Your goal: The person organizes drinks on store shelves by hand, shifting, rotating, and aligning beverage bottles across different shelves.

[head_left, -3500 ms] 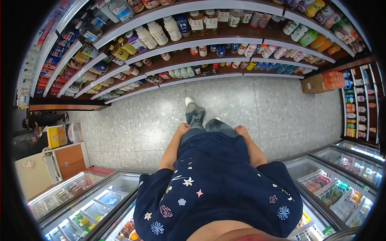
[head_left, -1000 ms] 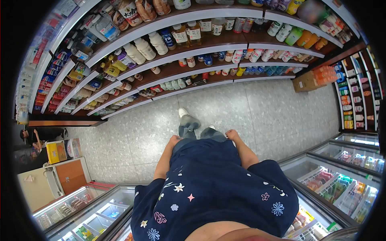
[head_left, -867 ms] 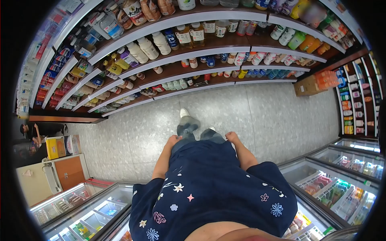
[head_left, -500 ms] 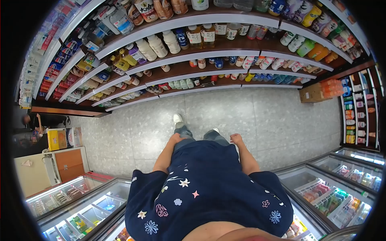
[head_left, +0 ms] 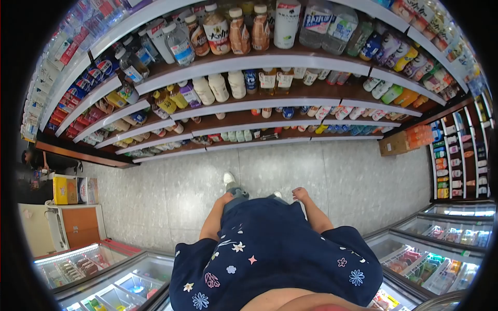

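Observation:
My left hand (head_left: 226, 197) hangs beside my left thigh, at the jeans (head_left: 238, 195). Its fingers are hard to make out there. On the other side, my right hand (head_left: 300, 194) is held a little away from my body, over the grey floor. Its fingers are loosely curled, with no object visible in them. A dark navy shirt (head_left: 285, 249) with flower prints covers my torso. A white shoe (head_left: 229, 178) shows ahead of my left leg.
Shelves of bottled drinks (head_left: 218, 88) curve across the front. Glass-topped freezers (head_left: 430, 243) stand behind me on both sides. A cardboard box (head_left: 394, 144) sits on the floor at the right. A person (head_left: 49, 160) is at the far left, near a brown cabinet (head_left: 82, 226).
The shelves sit lower in view and more of the upper rows shows, as my head has tilted up. Both arms still hang at my sides, the right hand slightly shifted.

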Motion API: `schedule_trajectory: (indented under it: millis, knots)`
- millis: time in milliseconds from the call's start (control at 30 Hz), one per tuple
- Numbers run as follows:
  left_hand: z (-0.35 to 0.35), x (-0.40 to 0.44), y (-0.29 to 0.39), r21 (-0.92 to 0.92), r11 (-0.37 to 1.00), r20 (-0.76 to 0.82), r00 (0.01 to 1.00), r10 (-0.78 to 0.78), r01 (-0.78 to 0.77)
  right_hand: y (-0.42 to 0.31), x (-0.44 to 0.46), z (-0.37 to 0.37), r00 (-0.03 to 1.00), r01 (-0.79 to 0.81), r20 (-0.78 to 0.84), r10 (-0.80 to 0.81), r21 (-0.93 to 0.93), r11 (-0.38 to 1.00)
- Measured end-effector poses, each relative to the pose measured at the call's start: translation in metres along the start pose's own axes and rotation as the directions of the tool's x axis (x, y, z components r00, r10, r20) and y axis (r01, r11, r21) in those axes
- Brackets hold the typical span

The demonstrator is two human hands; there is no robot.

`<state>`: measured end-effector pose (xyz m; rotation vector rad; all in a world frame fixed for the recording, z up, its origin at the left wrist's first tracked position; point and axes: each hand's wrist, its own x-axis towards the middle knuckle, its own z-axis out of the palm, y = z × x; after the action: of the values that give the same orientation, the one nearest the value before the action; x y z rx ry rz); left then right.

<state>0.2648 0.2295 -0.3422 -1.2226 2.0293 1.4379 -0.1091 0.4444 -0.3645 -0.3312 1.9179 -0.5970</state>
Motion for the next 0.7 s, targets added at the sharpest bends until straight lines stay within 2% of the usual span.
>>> schedule_trajectory:
  millis: [67, 133, 200, 267, 300, 367, 433, 467, 533, 567, 667, 700]
  knots:
    - [-0.011, 0.008, -0.005, 0.051, 0.998, 0.073, 0.996, 0.044, -0.047, -0.015, 0.020, 0.006, 0.997, 0.068, 0.030, -0.067, -0.044, 0.997]
    - [-0.018, 0.011, -0.012, 0.120, 0.988, 0.071, 0.994, 0.086, -0.094, -0.032, 0.023, 0.011, 0.994, 0.109, 0.034, -0.107, -0.083, 0.991]
    - [-0.025, 0.014, -0.014, 0.161, 0.983, 0.015, 0.996, 0.088, -0.089, -0.045, 0.027, 0.015, 0.992, 0.127, 0.041, -0.121, -0.203, 0.971]
    - [-0.031, 0.015, -0.025, 0.133, 0.979, 0.046, 0.988, 0.150, -0.155, -0.038, 0.040, 0.020, 0.985, 0.167, 0.071, -0.156, -0.197, 0.966]
    - [-0.035, 0.022, -0.026, 0.140, 0.977, 0.052, 0.987, 0.154, -0.160, -0.046, 0.033, 0.020, 0.988, 0.154, 0.050, -0.146, -0.297, 0.942]
    - [-0.050, 0.008, -0.010, 0.125, 0.991, 0.044, 0.998, 0.052, -0.057, -0.055, 0.022, 0.018, 0.991, 0.125, 0.084, -0.100, -0.406, 0.905]
    - [-0.056, 0.013, -0.017, 0.081, 0.996, -0.030, 0.999, -0.041, 0.043, -0.049, 0.030, 0.019, 0.984, 0.172, 0.125, -0.124, -0.521, 0.836]
    - [-0.058, 0.015, -0.024, 0.053, 0.994, -0.066, 0.994, -0.093, 0.096, -0.043, 0.033, 0.018, 0.958, 0.287, 0.181, -0.222, -0.577, 0.765]
    - [-0.065, 0.018, -0.031, -0.047, 0.991, -0.236, 0.962, -0.135, 0.127, -0.037, 0.036, 0.012, 0.867, 0.493, 0.316, -0.385, -0.657, 0.571]
    - [-0.067, 0.020, -0.034, -0.101, 0.985, -0.315, 0.935, -0.163, 0.138, -0.036, 0.040, 0.011, 0.889, 0.456, 0.309, -0.339, -0.670, 0.586]
    - [-0.093, 0.006, -0.022, -0.138, 0.990, -0.525, 0.844, -0.110, 0.043, -0.043, 0.061, 0.011, 0.934, 0.353, 0.302, -0.189, -0.715, 0.604]
    - [-0.100, 0.005, -0.021, -0.160, 0.987, -0.516, 0.850, -0.111, 0.032, -0.052, 0.066, 0.013, 0.942, 0.325, 0.307, -0.136, -0.731, 0.600]
